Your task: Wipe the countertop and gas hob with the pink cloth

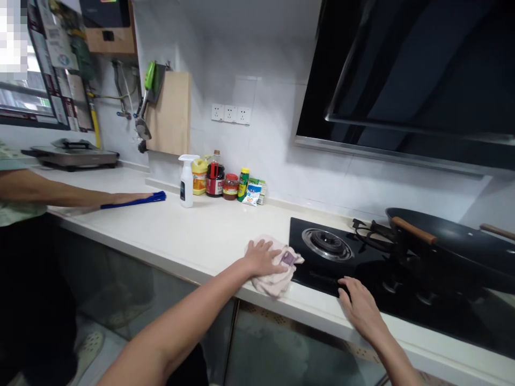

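My left hand [265, 258] lies on a pale pink cloth [273, 284] at the counter's front, left of the stove. Its fingers are spread and pressed on top, not wrapped round the cloth. A purple patch shows on the cloth, and one bunched corner reaches onto the black glass gas stove [317, 274]. My right hand [358, 300] rests at the stove's front edge, fingers loosely apart, with nothing seen in it. Behind the cloth's right side is the stove's left burner [326, 244].
A large wok [446, 225] with wooden handles sits on the stove under the range hood [402, 80]. At left, another person's hand [129, 198] presses a blue cloth [155, 198] on the counter. A white spray bottle [186, 182], bottles and jars [230, 187] line the wall.
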`<state>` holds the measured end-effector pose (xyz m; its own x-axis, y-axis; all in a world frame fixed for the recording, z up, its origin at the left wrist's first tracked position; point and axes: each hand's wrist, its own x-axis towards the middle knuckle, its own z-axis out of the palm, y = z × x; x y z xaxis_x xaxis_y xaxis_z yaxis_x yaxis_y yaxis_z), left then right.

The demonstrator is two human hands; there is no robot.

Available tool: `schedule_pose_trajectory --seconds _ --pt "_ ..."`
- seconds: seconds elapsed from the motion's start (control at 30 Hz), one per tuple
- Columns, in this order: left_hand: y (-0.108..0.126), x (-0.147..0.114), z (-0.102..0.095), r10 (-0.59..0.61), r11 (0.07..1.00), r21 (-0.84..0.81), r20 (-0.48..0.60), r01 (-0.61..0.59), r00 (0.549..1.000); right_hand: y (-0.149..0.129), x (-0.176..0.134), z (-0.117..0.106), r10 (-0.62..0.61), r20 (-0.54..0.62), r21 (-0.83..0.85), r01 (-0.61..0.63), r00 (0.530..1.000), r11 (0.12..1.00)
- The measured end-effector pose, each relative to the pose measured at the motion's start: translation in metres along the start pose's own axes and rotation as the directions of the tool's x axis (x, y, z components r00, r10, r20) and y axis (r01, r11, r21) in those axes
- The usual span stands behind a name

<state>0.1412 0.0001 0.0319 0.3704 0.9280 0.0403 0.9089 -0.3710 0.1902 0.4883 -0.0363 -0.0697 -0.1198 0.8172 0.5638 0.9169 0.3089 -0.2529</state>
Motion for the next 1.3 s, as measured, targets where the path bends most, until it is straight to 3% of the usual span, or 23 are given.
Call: schedule_pose_trajectory --seconds 0.1,0.2,0.3,0.4,0.6,0.73,0.93,1.13,1.3 --pt "-0.003 0.018 -0.003 -0.060 0.998 0.002 0.016 0.060 0.998 -0.004 0.001 -0.003 -0.002 0.001 -0.018 0.002 1.000 1.000" --pt "0.003 0.014 -0.001 -0.069 0.998 0.000 0.012 0.069 0.998 -0.003 0.001 -0.006 0.009 0.008 -0.023 -0.009 1.000 1.000" --pt "0.019 -0.011 0.015 -0.040 0.999 -0.006 -0.027 0.040 0.999 0.001 0.000 -0.004 0.011 0.003 -0.027 -0.011 1.000 1.000" --pt "0.038 -0.047 0.038 0.019 1.000 0.012 -0.141 -0.018 0.990 0.007 0.000 -0.001 -0.001 -0.009 -0.028 0.001 1.000 1.000" --pt "0.060 -0.099 0.067 0.128 0.991 0.084 -0.382 -0.104 0.915 0.018 -0.002 0.002 -0.016 0.028 -0.020 0.017 0.999 1.000" --pt "0.075 -0.095 0.077 0.224 0.968 0.198 -0.389 -0.156 0.894 0.028 -0.002 0.004 0.008 0.045 -0.012 -0.008 0.999 1.000" --pt "0.092 -0.067 0.083 0.259 0.933 0.318 -0.266 -0.169 0.928 0.040 -0.002 0.005 0.025 0.051 0.035 -0.027 0.998 0.999" --pt "0.060 -0.087 0.080 0.332 0.932 0.261 -0.342 -0.251 0.879 0.043 -0.003 0.003 0.063 0.071 0.040 -0.066 0.996 0.997" --pt "-0.011 -0.110 0.076 0.271 0.953 0.232 -0.358 -0.196 0.894 0.041 -0.003 0.002 0.063 0.076 0.043 -0.067 0.995 0.997"
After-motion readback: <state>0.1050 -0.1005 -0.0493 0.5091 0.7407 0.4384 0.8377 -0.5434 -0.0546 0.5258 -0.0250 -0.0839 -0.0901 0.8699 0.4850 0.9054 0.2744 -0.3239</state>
